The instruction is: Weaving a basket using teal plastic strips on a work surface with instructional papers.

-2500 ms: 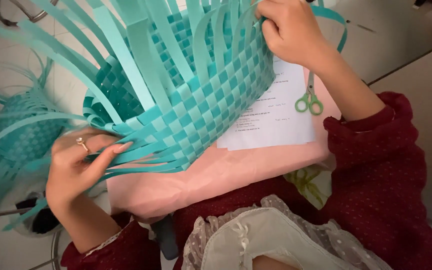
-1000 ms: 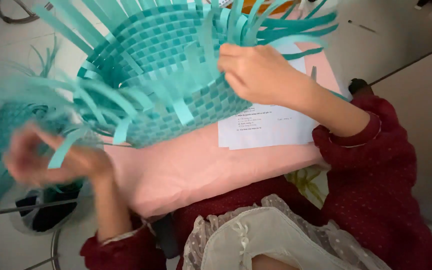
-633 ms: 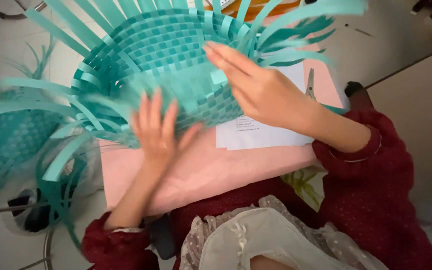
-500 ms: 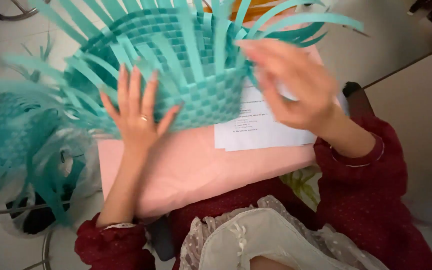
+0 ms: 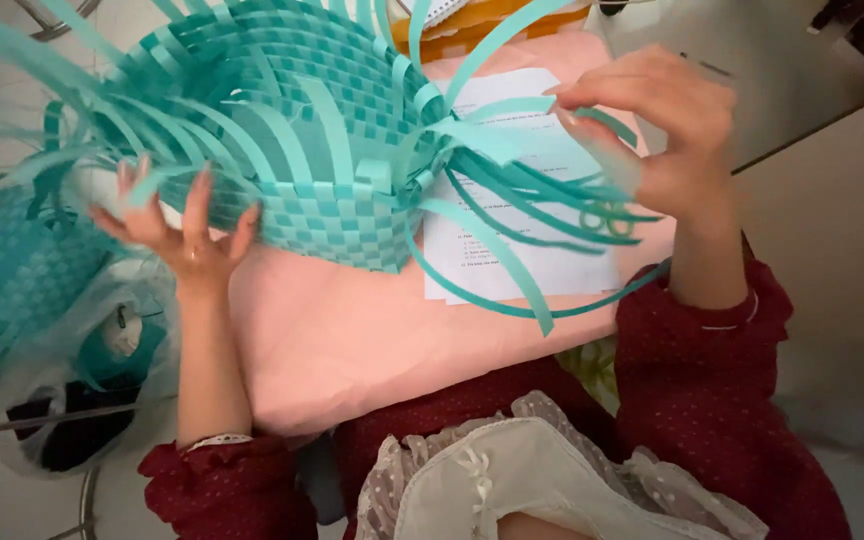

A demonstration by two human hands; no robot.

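1. Resting on the pink worktop (image 5: 352, 350), the half-woven teal strip basket (image 5: 302, 130) lies tilted.
2. The left hand (image 5: 177, 235) presses its side, fingers spread.
3. The right hand (image 5: 657, 130) pinches loose teal strips (image 5: 522, 190).

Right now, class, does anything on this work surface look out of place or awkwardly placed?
Yes: the green-handled scissors lie on the printed sheet under the basket's loose teal strips, partly hidden. The woven basket is tipped on its side between the left hand and right hand.
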